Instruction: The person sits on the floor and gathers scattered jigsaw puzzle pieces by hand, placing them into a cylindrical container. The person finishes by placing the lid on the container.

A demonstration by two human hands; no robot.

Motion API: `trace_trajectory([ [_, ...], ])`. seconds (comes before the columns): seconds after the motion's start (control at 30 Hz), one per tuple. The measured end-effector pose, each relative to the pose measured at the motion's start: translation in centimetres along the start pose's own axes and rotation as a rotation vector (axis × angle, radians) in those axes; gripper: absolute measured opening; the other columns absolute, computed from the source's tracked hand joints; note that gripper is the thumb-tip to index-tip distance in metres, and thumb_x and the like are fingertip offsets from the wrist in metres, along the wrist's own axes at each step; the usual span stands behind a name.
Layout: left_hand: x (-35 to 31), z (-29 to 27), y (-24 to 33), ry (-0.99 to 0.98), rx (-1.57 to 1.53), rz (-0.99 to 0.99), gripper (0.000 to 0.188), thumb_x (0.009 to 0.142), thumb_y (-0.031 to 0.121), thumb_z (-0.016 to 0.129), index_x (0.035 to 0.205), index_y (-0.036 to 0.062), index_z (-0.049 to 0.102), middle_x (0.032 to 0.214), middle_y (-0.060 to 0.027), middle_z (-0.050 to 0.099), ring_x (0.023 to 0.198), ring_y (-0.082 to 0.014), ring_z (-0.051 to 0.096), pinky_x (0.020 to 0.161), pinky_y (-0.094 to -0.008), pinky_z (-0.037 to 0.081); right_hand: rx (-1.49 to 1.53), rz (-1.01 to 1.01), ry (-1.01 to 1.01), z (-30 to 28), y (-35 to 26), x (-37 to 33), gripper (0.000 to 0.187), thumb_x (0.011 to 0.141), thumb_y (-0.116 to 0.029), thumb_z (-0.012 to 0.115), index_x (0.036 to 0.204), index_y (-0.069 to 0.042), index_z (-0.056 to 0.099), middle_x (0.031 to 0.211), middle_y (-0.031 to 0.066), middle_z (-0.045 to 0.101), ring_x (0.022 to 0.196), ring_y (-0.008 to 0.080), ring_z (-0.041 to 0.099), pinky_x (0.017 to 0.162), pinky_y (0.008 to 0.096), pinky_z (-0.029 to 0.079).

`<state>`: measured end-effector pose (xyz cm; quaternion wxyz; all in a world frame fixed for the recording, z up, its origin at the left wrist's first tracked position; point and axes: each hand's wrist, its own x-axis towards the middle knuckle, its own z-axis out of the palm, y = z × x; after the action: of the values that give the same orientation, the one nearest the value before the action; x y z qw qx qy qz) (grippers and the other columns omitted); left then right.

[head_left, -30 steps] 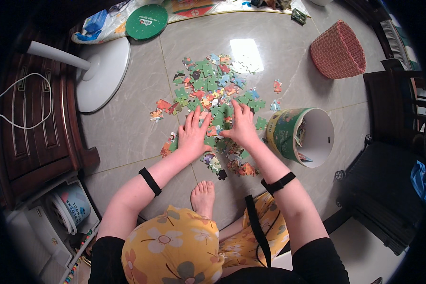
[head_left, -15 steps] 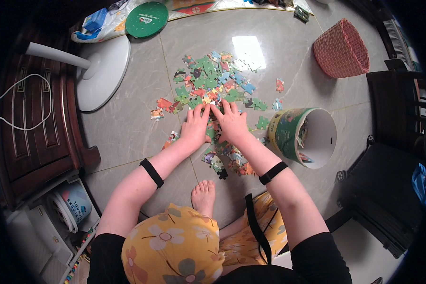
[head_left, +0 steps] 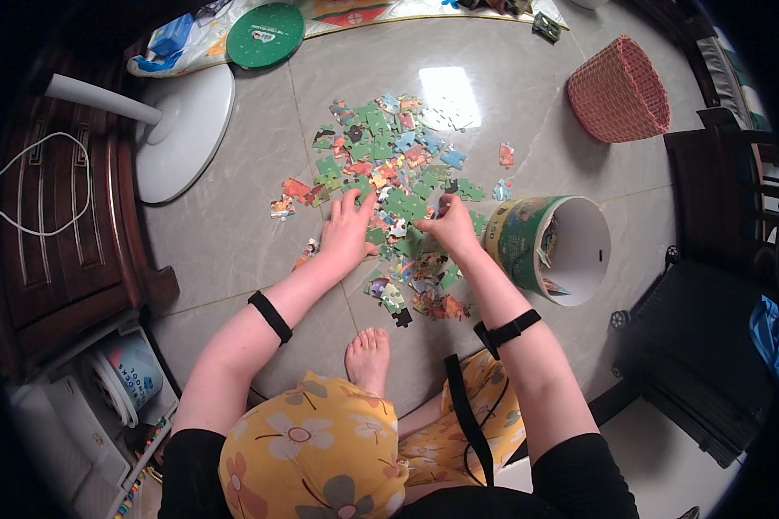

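A loose heap of jigsaw puzzle pieces [head_left: 402, 203], mostly green with red, blue and yellow ones, lies spread over the tiled floor ahead of me. On the heap's left side rests my left hand [head_left: 346, 233], open, its fingers stretched over the pieces and its thumb apart. My right hand [head_left: 455, 230] is at the right side, thumb pointing left and fingers bent, with a gap between them. No piece shows clearly in either hand. Just right of that hand, a green cardboard tub [head_left: 519, 238] lies on its side, its mouth facing right and some paper inside.
A green round lid [head_left: 265, 35] lies at the far left on a patterned mat. The white round stand base [head_left: 190, 143] is at left by a dark wooden cabinet [head_left: 52, 225]. A pink woven basket [head_left: 619, 91] stands far right, above a black suitcase [head_left: 692, 363]. My bare foot [head_left: 368, 359] is near the heap.
My hands have moved apart from the middle of the heap, the right one to the right with its fingers bending. Green and white pieces now show between them.
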<state>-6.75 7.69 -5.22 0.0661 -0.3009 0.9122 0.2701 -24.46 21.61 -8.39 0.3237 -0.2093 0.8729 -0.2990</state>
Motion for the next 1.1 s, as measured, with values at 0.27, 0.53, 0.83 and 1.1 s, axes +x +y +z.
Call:
trace_trajectory([
  [0.27, 0.6, 0.6, -0.4, -0.039, -0.042, 0.081, 0.107, 0.051, 0.009, 0.092, 0.145, 0.0163, 0.042, 0.129, -0.0116, 0.043, 0.119, -0.0343, 0.047, 0.098, -0.0432, 0.049, 0.106, 0.117, -0.064, 1.1, 0.2, 1.4, 0.065, 0.064, -0.027, 0.091, 0.109, 0.009, 0.062, 0.096, 0.0147, 0.065, 0.083, 0.0202, 0.064, 0.072, 0.0335, 0.052],
  [0.53, 0.8, 1.3, -0.9, -0.043, -0.056, 0.089, 0.107, 0.052, 0.009, 0.092, 0.145, 0.0101, 0.039, 0.120, -0.0123, 0.047, 0.116, -0.0333, 0.049, 0.096, -0.0422, 0.050, -0.250, -0.015, 0.007, 1.0, -2.1, -0.1, 0.054, 0.061, -0.037, 0.090, 0.094, 0.002, 0.072, 0.104, 0.0209, 0.061, 0.095, 0.0294, 0.061, 0.084, 0.0379, 0.052],
  [0.83, 0.7, 0.5, 0.0, -0.006, 0.044, 0.045, 0.104, 0.050, 0.013, 0.094, 0.140, 0.0085, 0.042, 0.132, -0.0142, 0.044, 0.124, -0.0362, 0.045, 0.100, -0.0457, 0.049, -0.271, -0.131, -0.018, 1.7, -3.8, -1.4, 0.071, 0.057, -0.037, 0.092, 0.110, 0.000, 0.061, 0.114, 0.0212, 0.054, 0.111, 0.0375, 0.052, 0.094, 0.0433, 0.048],
  [1.1, 1.0, 1.0, -0.6, 0.030, 0.027, 0.088, 0.104, 0.047, 0.015, 0.095, 0.138, 0.0109, 0.044, 0.135, -0.0127, 0.043, 0.128, -0.0361, 0.042, 0.099, -0.0476, 0.050, -0.075, -0.191, -0.133, 3.5, -3.4, -1.5, 0.073, 0.057, -0.028, 0.090, 0.114, 0.000, 0.055, 0.108, 0.0240, 0.061, 0.102, 0.0396, 0.062, 0.088, 0.0439, 0.052],
])
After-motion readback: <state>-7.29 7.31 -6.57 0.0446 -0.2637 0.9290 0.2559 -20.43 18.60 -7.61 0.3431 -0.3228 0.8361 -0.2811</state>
